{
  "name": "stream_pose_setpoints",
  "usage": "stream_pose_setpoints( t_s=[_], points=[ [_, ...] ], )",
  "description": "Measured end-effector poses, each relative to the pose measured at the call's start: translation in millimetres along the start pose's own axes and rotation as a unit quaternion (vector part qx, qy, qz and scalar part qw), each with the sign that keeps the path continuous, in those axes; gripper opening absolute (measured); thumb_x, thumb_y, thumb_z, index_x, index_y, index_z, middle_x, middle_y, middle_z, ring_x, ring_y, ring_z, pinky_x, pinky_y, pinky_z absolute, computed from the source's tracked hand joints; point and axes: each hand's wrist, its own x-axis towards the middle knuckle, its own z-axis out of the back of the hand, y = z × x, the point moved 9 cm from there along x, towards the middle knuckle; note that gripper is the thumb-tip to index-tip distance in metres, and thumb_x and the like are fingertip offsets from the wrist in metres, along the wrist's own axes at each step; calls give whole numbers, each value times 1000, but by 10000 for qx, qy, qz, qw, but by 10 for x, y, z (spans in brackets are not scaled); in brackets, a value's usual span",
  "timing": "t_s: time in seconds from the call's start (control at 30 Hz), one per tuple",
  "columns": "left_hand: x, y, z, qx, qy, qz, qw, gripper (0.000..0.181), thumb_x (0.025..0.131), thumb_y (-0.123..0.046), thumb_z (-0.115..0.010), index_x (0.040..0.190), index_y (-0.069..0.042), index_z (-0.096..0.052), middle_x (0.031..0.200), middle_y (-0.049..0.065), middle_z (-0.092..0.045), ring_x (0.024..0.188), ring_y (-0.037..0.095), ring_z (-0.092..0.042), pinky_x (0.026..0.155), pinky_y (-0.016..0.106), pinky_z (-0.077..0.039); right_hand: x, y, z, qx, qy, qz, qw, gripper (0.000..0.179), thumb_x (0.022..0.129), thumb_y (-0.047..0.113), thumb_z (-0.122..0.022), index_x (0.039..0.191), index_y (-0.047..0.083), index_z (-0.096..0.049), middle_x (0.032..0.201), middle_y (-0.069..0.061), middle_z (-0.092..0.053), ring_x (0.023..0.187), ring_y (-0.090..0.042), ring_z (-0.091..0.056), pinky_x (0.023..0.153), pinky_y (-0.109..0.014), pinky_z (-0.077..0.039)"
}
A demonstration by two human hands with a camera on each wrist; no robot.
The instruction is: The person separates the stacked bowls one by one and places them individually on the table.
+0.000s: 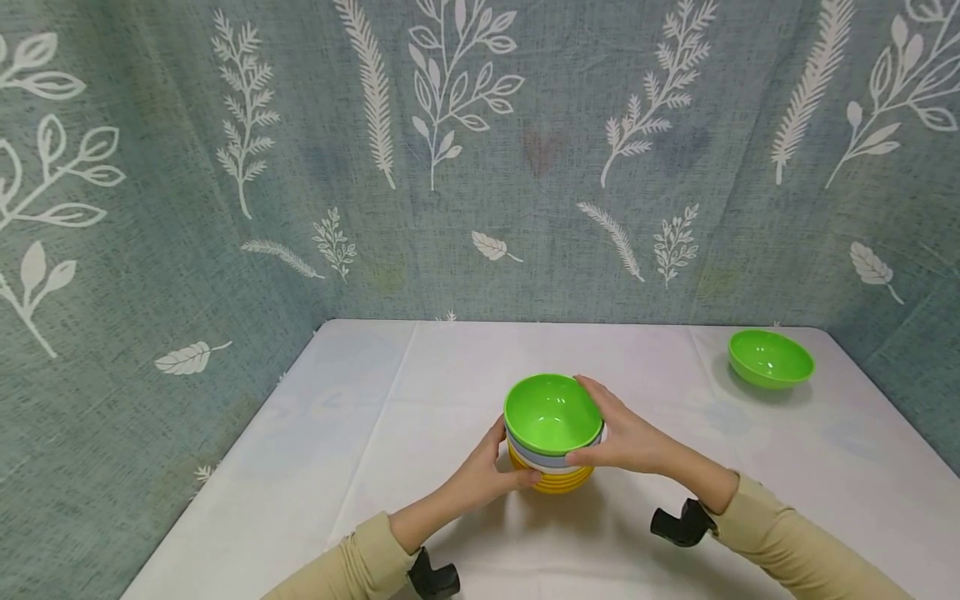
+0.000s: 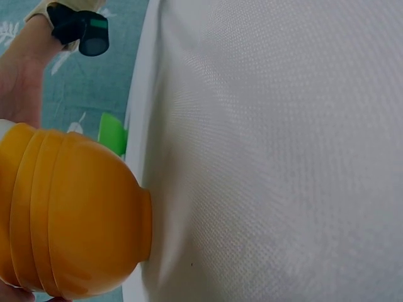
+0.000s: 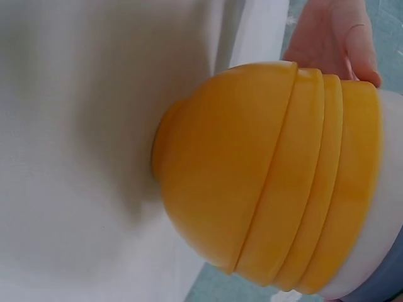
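A stack of nested bowls sits between both hands near the middle of the table: a green bowl [image 1: 553, 417] on top, then a grey-blue bowl [image 3: 385, 274], a white bowl [image 3: 391, 157] and several yellow bowls [image 3: 220, 170] underneath. My left hand [image 1: 483, 468] grips the stack's left side, its thumb across the front of the yellow bowls. On the right side, my right hand [image 1: 633, 433] holds the upper bowls, thumb in front and fingers at the far rim. In the left wrist view, the base of the yellow bowls [image 2: 94, 214] is right at the white cloth.
Another green bowl [image 1: 771, 360] stands apart at the table's back right. White cloth covers the table [image 1: 375, 467]. A blue-green leaf-patterned curtain [image 1: 555, 167] hangs behind and along both sides. Black wrist cameras [image 1: 682, 523] are strapped on both wrists.
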Motion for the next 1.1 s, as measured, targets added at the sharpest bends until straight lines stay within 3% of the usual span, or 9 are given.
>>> stream_pose_setpoints(
  t_s=[0.4,0.63,1.1],
  points=[
    [-6,-12,-1,-45,28,-46,10000,90,77,-36,-72,146,-16,-19,143,8,-34,132,27,-29,104,59,-23,9,-14,29,-254,78,-161,9995,104,71,39,-76,145,1,-13,147,-23,-17,130,-44,-25,96,-63,-30],
    [-10,-22,-1,-24,6,-91,10000,89,77,-34,-72,146,-16,-18,142,7,-35,132,27,-29,104,59,-23,32,31,28,168,-236,131,9995,104,68,31,-80,143,-2,-16,144,-23,-23,122,-40,-38,93,-56,-39],
    [4,-4,-14,-147,55,33,9999,88,77,-32,-73,146,-21,-19,142,5,-35,132,25,-29,104,59,-22,18,37,30,23,-633,267,9976,100,69,29,-79,143,0,-19,146,-20,-23,120,-38,-41,92,-56,-39]
  ],
)
